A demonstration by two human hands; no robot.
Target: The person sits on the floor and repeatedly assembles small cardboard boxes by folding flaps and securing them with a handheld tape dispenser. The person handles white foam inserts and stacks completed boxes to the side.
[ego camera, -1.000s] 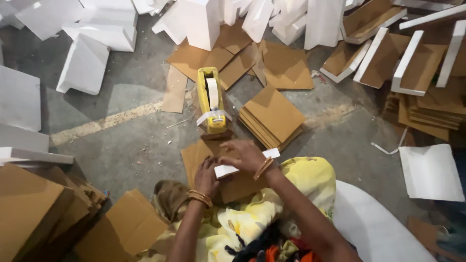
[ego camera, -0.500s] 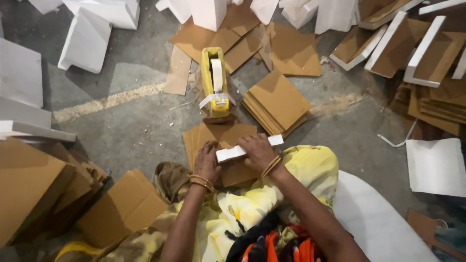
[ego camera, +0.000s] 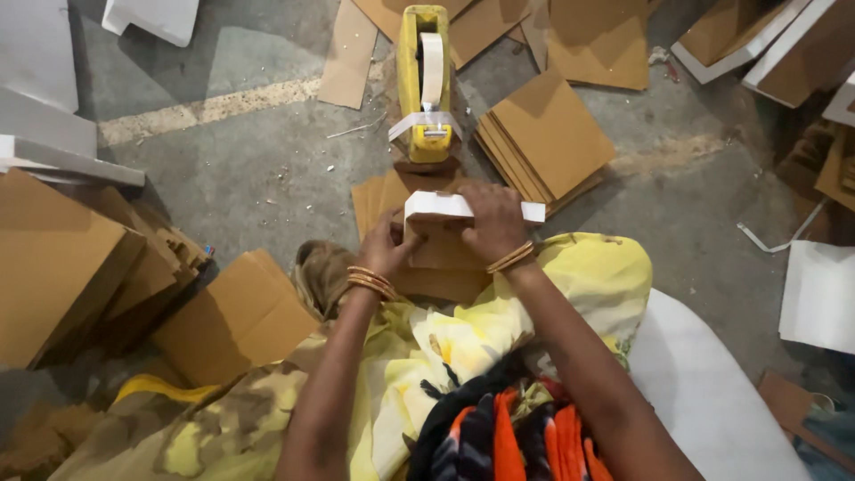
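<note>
Both hands on one small box, white outside and brown cardboard inside (ego camera: 445, 227), held over the lap just above a stack of brown cardboard sheets (ego camera: 378, 198) on the floor. Right hand (ego camera: 494, 223) sits on top of the box, fingers (ego camera: 485, 198) curled over its far white edge and clamped on it. Left hand (ego camera: 385, 251) is at the near-left corner, fingers together, pinching the brown side; exact contact partly hidden by the right hand, probably thumb on the panel. Long axis of the box runs left to right across the view, white rim sticking out past the right hand toward the right. Yellow tape dispenser (ego camera: 425, 85) stands straight ahead of the box, further from the body, its long axis pointing away, loose tape end (ego camera: 411, 125) facing the hands. Right hand is nearer the dispenser. Second stack of cardboard squares (ego camera: 548, 134) lies right of the dispenser, grey concrete floor (ego camera: 240, 169) around
</note>
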